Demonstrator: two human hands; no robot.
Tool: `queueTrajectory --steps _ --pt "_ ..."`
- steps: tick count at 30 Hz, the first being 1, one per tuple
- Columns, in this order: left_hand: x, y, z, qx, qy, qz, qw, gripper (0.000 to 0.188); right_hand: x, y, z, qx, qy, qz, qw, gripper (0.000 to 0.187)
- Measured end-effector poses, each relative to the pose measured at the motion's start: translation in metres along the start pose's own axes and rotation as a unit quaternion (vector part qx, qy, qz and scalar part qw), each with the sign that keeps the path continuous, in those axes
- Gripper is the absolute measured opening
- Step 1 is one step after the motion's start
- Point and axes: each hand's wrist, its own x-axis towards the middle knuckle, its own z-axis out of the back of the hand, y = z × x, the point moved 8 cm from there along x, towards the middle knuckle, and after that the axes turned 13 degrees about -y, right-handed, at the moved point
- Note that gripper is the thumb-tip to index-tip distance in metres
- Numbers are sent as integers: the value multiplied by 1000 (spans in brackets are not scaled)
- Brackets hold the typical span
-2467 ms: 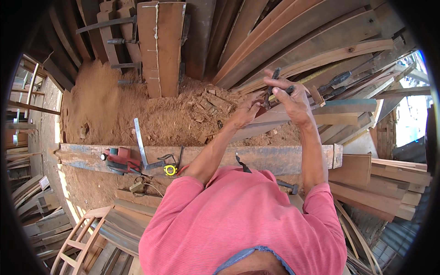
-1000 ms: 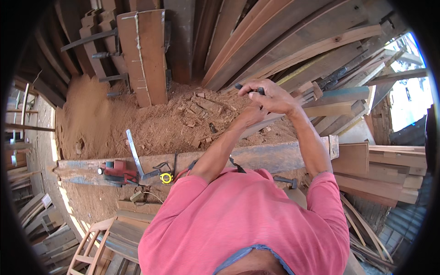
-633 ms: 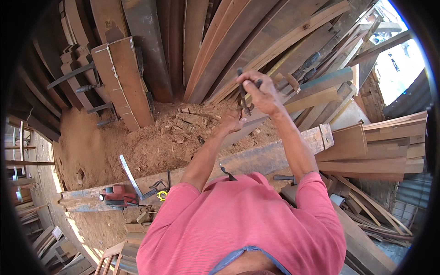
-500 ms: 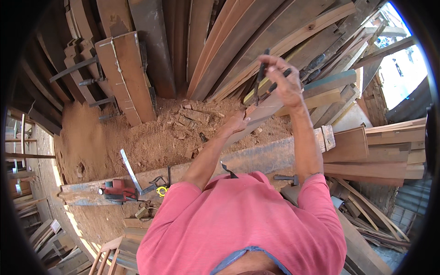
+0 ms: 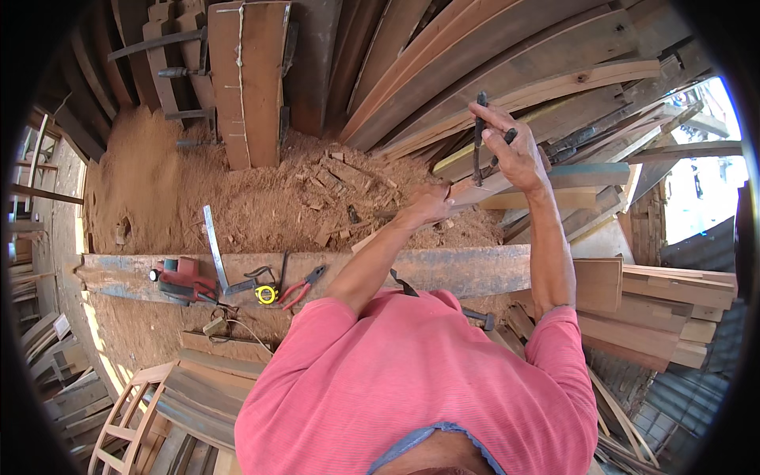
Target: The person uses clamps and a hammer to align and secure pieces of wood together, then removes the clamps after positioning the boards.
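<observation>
My right hand [image 5: 514,158] is closed round a dark two-handled tool, like pincers [image 5: 478,146]. Its handles stand apart, and its lower end meets the upper face of a narrow wooden board [image 5: 492,184]. On the same board, close to the tool's tip, lies my left hand [image 5: 430,204], its fingers bent over the wood. My left forearm hides part of the board. Along the bench beam [image 5: 451,267] near my body are red-handled pliers [image 5: 303,287], a yellow tape measure [image 5: 267,294], a metal square [image 5: 214,247] and a red power tool [image 5: 184,280].
Sawdust and wood chips [image 5: 336,178] cover the ground beyond the beam. A clamped plank [image 5: 252,87] stands at the far left. Long curved boards [image 5: 475,55] lean at the back, with stacked planks [image 5: 665,305] to the right. A slatted wooden frame [image 5: 131,419] sits at lower left.
My view has shifted, so the bench and boards sit differently in it. The pliers on the beam have come into sight. Both hands stay at the board, the dark tool still in the right.
</observation>
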Motion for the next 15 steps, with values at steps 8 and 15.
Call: queueTrajectory --steps 8,15 --pt "2 -2 5 13 -10 -25 1000 50 -3 10 -15 -45 50 11 998 51" --pt "-2 -8 12 17 0 -10 1000 45 -2 6 -23 -48 69 35 996 51"
